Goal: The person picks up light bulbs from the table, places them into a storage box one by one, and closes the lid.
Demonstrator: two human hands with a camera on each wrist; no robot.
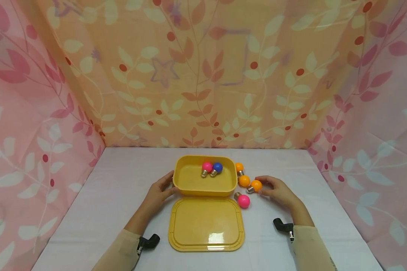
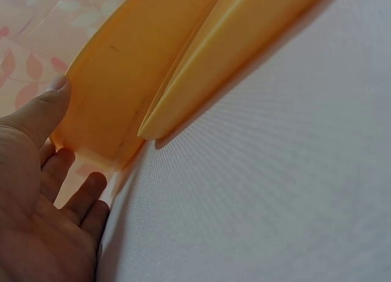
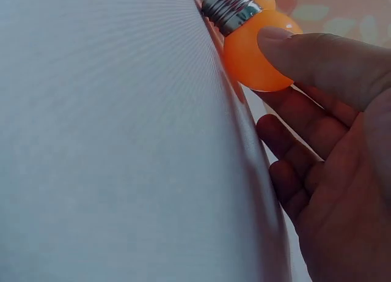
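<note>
**Pinching an orange light bulb [image 1: 256, 185] just right of the yellow plastic box [image 1: 190, 175]**

Working two-handed in the lower half of the frame. With the right grip [image 1: 276, 190], holding the orange light bulb by its globe between thumb and fingers, right of center in the head view. Close over the white table [image 1: 135, 165] in the upper right of the right wrist view, with contact there impossible to judge. With the left grip [image 1: 158, 192], loosely open, touching the left end of the box; apparently bracing rather than clasping.

Inside the box, right of its middle: a pink bulb [image 1: 207, 167] and a blue bulb [image 1: 218, 168], side by side. Outside, along the right: an upper orange bulb [image 1: 239, 167], a middle orange bulb [image 1: 244, 181] and, farther down the frame, a loose pink bulb [image 1: 244, 201]. Flat on the table, toward the bottom of the frame: a yellow lid [image 1: 203, 222].

By judgement, at the picking-up step. Next, probably calling for a sure pinch on the smooth, round globe, then a lift upward before any sideways travel, to avoid nudging the middle orange bulb. If bound for the box, best carried leftward over the right rim and lowered gently, clear of the pink and blue pair.
</note>
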